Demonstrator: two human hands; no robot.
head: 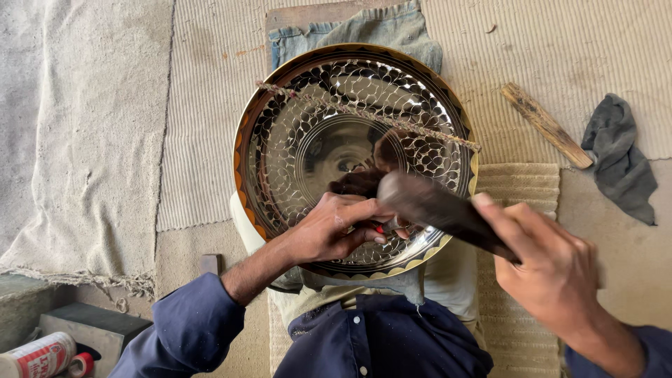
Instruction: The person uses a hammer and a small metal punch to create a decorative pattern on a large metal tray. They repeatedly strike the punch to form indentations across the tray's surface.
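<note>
A small punch (pixel 381 228) is being pinched upright by the left hand (pixel 329 227) on the engraved brass tray (pixel 280 150), while a dark mallet (pixel 441 210) (blurred) is being gripped firmly by the right hand (pixel 553 273); the punch is best kept steady.

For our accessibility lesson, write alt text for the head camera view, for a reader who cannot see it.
Seen from above, a person's left hand holds a small tool against a round, shiny engraved metal tray, while the right hand grips a dark mallet, blurred. The tray rests on denim cloth over woven mats; a wooden stick and grey rag lie to the right.
</note>
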